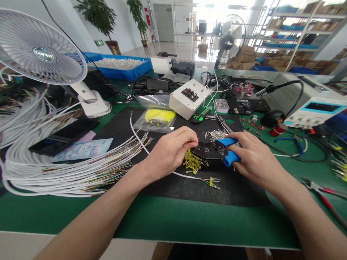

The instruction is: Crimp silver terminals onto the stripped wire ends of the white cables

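My right hand (255, 159) is wrapped round the blue handles of a black crimping tool (214, 150) that lies over the black mat (189, 187). My left hand (169, 151) is pinched at the tool's jaws, its fingertips closed on something too small to make out. Just below the jaws lies a heap of small yellow terminal sleeves (193, 161). A white cable (162, 166) runs under my left hand and ends in coloured wires with crimped tips (211, 181). A pile of small metal terminals (215, 134) lies behind the tool.
Coiled white multi-wire cables (54, 169) fill the left, beside a desk fan (40, 50) and a phone (65, 133). A bag of yellow parts (158, 117), a white switch box (188, 98), a soldering station (242, 101) and a power supply (311, 104) stand behind. Red-handled pliers (325, 196) lie at right.
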Motion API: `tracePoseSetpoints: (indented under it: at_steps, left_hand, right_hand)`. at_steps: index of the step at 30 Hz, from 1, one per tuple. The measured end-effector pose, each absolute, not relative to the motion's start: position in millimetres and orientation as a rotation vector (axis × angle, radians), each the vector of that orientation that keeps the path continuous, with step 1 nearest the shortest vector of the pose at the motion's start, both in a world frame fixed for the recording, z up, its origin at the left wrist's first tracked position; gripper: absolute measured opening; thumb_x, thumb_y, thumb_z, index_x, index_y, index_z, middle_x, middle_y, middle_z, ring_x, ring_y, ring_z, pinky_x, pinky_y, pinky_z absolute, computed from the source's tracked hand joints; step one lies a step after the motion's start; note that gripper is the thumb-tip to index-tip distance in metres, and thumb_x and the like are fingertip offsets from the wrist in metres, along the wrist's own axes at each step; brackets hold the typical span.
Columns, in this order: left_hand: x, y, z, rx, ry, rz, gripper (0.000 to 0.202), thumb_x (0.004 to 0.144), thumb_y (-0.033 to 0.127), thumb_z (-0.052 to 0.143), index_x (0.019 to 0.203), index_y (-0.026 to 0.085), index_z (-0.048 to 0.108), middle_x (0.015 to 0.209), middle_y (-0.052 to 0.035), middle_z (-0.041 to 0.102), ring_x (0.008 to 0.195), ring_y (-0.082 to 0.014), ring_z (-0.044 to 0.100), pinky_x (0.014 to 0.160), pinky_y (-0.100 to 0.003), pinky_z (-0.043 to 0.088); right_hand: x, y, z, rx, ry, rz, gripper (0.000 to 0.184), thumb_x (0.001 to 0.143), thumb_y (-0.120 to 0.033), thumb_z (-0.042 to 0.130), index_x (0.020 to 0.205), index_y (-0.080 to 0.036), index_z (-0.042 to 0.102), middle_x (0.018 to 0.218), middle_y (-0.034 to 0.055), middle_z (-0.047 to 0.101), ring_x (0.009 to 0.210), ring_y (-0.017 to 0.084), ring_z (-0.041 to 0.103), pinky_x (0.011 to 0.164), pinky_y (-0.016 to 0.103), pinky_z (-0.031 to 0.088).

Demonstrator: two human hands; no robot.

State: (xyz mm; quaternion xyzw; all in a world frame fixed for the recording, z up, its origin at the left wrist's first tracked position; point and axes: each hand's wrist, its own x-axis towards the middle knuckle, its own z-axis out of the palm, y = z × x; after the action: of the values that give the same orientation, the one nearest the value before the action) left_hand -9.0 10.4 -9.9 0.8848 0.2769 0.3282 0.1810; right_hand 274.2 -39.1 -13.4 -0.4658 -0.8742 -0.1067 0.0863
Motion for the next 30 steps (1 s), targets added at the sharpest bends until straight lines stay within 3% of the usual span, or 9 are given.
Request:
tracePoseSetpoints:
  at_steps: [17, 23, 27, 30]
  left_hand:
    - [-5, 8, -11, 2.507, 0.746, 1.040, 0.014, 0.100, 0.008, 0.047, 0.098, 0.018, 0.057, 0.102, -0.0070, 0.063, 0.095, -0.0168, 0.059, 0.086, -0.032, 0.049]
    - [-4, 6, -11, 2.508, 0.731, 1.085, 0.015, 0.099, 0.006, 0.049, 0.099, 0.019, 0.058, 0.102, -0.0065, 0.063, 0.096, -0.0163, 0.060, 0.086, -0.031, 0.049]
    - [-4, 7, -12, 2.504, 0.747, 1.085, 0.014, 0.099, 0.007, 0.050, 0.099, 0.018, 0.057, 0.102, -0.0061, 0.063, 0.096, -0.0157, 0.059, 0.086, -0.031, 0.048]
    - [-3, 10, -13, 2.501, 0.780, 1.078, 0.012, 0.100, 0.009, 0.049, 0.098, 0.019, 0.057, 0.101, -0.0062, 0.062, 0.095, -0.0166, 0.059, 0.085, -0.032, 0.048]
  right_hand:
    - [275, -43, -6, -1.394, -2.482, -0.557, 0.024, 0.080, -0.015, 0.063, 0.102, -0.017, 0.073, 0.129, 0.0170, 0.061, 0.120, 0.037, 0.055, 0.116, 0.064, 0.033]
    - [275, -44, -4, -1.417, -2.473, -0.561, 0.025, 0.080, -0.016, 0.064, 0.102, -0.015, 0.074, 0.130, 0.0175, 0.061, 0.121, 0.037, 0.054, 0.114, 0.059, 0.037]
    - [275, -45, -1, -1.397, -2.496, -0.556, 0.020, 0.079, -0.017, 0.065, 0.096, -0.016, 0.076, 0.127, 0.0174, 0.062, 0.115, 0.037, 0.056, 0.103, 0.056, 0.045]
    - [276, -44, 0, -1.392, -2.519, -0.551, 0.021, 0.080, -0.017, 0.066, 0.098, -0.017, 0.076, 0.128, 0.0167, 0.062, 0.114, 0.037, 0.056, 0.101, 0.056, 0.044]
